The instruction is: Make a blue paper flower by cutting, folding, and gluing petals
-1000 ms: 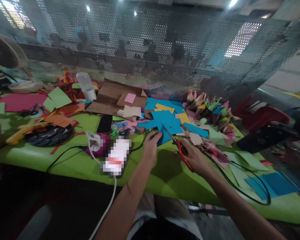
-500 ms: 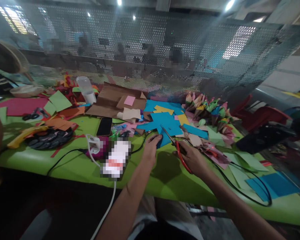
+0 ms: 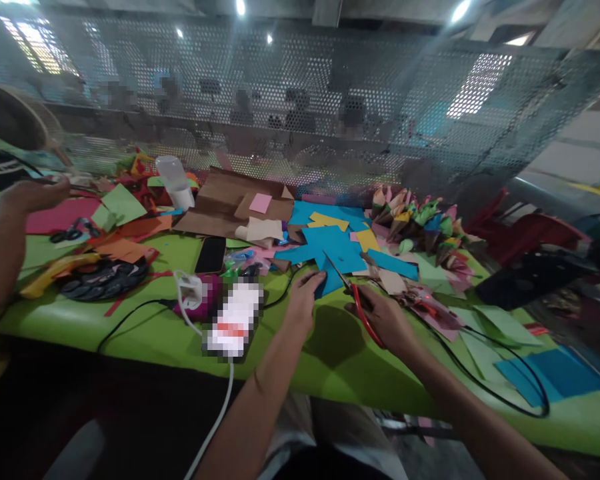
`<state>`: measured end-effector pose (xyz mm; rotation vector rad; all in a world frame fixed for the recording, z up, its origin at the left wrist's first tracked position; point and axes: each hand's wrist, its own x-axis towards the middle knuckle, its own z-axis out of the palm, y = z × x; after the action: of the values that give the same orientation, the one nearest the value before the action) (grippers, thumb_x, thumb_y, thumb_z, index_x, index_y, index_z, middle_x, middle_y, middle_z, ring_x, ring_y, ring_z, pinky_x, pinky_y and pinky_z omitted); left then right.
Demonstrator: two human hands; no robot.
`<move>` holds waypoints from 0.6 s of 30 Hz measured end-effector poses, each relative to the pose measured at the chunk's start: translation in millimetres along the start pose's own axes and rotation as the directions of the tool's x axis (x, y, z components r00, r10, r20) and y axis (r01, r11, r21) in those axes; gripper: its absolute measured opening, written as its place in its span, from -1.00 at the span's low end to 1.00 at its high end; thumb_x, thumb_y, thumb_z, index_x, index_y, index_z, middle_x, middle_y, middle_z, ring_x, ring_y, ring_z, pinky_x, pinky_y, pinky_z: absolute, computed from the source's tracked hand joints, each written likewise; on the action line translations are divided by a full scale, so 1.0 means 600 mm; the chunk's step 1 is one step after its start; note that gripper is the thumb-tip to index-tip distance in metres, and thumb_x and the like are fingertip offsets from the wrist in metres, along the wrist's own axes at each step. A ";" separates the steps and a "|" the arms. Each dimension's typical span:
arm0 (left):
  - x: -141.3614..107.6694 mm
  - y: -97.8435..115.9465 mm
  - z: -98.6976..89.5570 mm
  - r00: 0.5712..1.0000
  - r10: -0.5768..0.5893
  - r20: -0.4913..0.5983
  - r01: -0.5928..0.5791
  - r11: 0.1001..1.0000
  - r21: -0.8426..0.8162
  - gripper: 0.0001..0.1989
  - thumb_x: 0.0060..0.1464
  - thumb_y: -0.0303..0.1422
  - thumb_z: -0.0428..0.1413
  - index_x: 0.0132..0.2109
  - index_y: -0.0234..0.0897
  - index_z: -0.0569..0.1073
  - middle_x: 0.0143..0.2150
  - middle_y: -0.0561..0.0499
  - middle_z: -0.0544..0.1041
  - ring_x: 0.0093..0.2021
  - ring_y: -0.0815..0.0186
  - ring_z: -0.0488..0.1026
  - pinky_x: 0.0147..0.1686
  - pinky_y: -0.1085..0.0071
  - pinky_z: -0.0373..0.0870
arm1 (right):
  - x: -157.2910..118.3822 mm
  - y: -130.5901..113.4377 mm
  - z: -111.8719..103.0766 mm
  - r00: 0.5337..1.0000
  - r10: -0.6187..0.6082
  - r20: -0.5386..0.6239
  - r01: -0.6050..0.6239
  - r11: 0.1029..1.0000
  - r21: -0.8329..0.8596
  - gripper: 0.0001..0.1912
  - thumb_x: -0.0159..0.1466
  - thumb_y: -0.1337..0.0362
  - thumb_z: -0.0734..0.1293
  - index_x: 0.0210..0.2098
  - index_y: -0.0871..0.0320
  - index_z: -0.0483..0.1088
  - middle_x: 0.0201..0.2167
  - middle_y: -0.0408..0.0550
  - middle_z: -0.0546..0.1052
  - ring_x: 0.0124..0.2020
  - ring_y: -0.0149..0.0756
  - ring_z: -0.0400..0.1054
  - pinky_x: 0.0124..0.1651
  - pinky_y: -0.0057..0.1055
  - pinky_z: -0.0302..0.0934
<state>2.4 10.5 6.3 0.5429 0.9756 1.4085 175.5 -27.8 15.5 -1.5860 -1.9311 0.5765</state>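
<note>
Between thumb and fingers, my left hand (image 3: 306, 297) pinches a small piece of blue paper (image 3: 329, 285) over the table's front part. My right hand (image 3: 383, 317) is wrapped round the red handles of a pair of scissors (image 3: 361, 308). The scissors' blades point up and left and lie at the right side of the blue paper; I cannot tell how far apart they are. Just beyond both hands, larger blue sheets (image 3: 334, 247) lie in an overlapping pile with yellow paper strips (image 3: 366, 239).
Green table (image 3: 280, 353) carries a lit phone (image 3: 234, 319) on a white cable, a dark phone (image 3: 211, 255), and a purple power strip (image 3: 196, 297). Brown paper (image 3: 215, 200) and paper flowers (image 3: 420, 217) lie farther back. At left, another person's hand (image 3: 35, 198) reaches over the table.
The other person's hand and forearm have come into view at the left, over the table. My own hands, the scissors and the blue paper stay almost where they were.
</note>
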 end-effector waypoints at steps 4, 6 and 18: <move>0.001 -0.002 -0.001 1.000 0.013 -0.010 -0.013 1.000 0.005 -0.69 -0.40 -0.23 0.40 -0.42 -0.26 0.60 -0.34 0.01 0.59 -0.27 0.30 0.45 -0.15 0.36 0.32 | -0.001 0.002 0.003 1.000 0.000 -0.017 0.001 0.999 0.050 -0.60 0.30 -0.08 0.27 -0.14 0.10 0.49 -0.37 0.01 0.60 -0.28 0.00 0.50 -0.22 -0.24 0.30; 0.000 -0.001 0.000 1.000 0.006 -0.022 -0.007 1.000 -0.002 -0.69 -0.39 -0.24 0.40 -0.40 -0.25 0.60 -0.33 0.00 0.60 -0.25 0.29 0.46 -0.13 0.35 0.32 | 0.002 0.004 0.002 1.000 -0.010 -0.026 0.012 0.998 0.067 -0.62 0.31 -0.06 0.26 -0.17 0.10 0.48 -0.39 -0.01 0.59 -0.26 -0.01 0.50 -0.21 -0.25 0.30; -0.022 0.007 0.006 0.987 0.068 0.148 -0.082 0.992 0.092 -0.81 -0.23 -0.25 0.36 -0.44 -0.25 0.62 -0.38 0.01 0.60 -0.26 0.27 0.46 -0.12 0.36 0.38 | 0.140 0.035 -0.007 0.994 -0.074 -0.086 0.040 0.938 -0.343 -0.60 0.21 0.25 0.32 0.04 0.14 0.42 -0.26 0.09 0.59 -0.25 -0.04 0.46 -0.25 -0.28 0.26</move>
<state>4.8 -0.6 14.6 0.7513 0.9181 1.3727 182.4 58.5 18.3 -1.7213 -2.0767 0.1374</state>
